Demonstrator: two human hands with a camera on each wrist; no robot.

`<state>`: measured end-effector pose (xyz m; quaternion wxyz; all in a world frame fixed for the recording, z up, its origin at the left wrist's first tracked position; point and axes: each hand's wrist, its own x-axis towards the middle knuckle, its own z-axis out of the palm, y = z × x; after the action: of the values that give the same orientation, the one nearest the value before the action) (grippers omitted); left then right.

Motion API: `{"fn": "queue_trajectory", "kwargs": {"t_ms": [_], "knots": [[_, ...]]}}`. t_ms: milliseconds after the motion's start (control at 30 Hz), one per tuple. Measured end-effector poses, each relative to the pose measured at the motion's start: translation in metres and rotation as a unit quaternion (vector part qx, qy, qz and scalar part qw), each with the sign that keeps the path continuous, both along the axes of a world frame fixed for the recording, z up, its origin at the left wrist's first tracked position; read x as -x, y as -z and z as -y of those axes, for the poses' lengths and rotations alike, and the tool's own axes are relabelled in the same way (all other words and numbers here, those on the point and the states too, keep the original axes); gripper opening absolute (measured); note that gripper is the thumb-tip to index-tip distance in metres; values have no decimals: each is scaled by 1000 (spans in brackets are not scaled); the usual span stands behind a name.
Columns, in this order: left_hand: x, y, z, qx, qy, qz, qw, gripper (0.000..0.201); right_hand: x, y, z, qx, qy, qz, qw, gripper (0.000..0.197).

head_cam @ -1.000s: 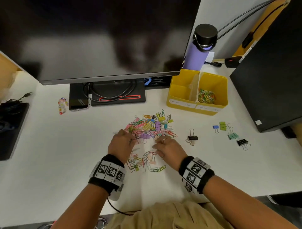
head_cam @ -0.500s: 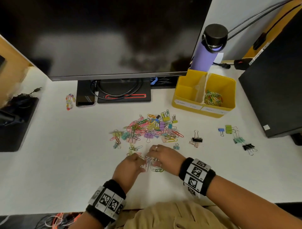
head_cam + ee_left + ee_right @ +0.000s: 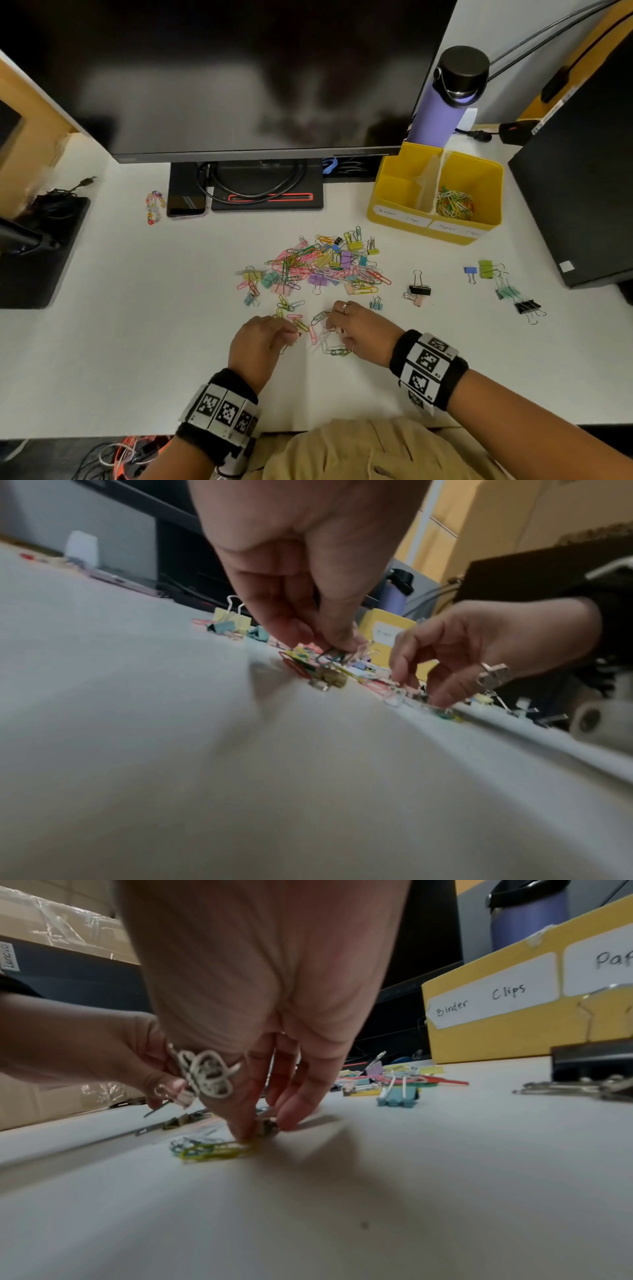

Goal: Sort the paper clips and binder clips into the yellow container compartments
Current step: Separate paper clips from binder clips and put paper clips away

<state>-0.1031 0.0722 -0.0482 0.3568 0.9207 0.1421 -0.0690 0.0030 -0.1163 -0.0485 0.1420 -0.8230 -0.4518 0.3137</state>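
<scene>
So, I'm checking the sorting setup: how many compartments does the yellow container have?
2. The left compartment, labelled Binder Clips, shows nothing inside. The right compartment, labelled Paper Clips, holds a heap of paper clips. A divider separates them; none seem hidden.

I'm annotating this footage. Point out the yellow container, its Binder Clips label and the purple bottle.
yellow container (image 3: 479,178), head view, inner back wall of right compartment
Binder Clips label (image 3: 486,999), right wrist view, white middle between the words
purple bottle (image 3: 435,120), head view, body below cap
</scene>
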Motion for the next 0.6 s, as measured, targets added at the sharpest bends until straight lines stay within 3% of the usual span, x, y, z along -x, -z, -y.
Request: {"fn": "queue_trajectory", "kwargs": {"t_ms": [67, 200, 300, 433, 533, 600], "knots": [[-1, -1, -5, 49, -50, 19, 997, 7, -1, -1, 3, 8, 11, 0, 1000, 38], [-1, -5, -26, 100, -152, 51, 982, 15, -10, -5, 20, 17, 62, -12, 998, 34], [0, -4, -42, 57, -188, 66, 978, 9, -19, -8, 40, 22, 103, 0, 994, 33], [3, 9, -57, -46, -166, 87, 981, 9, -28, -10, 56, 8, 167, 43, 985, 28], [3, 11, -59, -64, -154, 70, 983, 16, -21, -10, 50, 0, 127, 122, 984, 37], [6, 9, -57, -92, -143, 48, 984, 29, -5, -10, 38, -25, 84, 101, 991, 43]]}}
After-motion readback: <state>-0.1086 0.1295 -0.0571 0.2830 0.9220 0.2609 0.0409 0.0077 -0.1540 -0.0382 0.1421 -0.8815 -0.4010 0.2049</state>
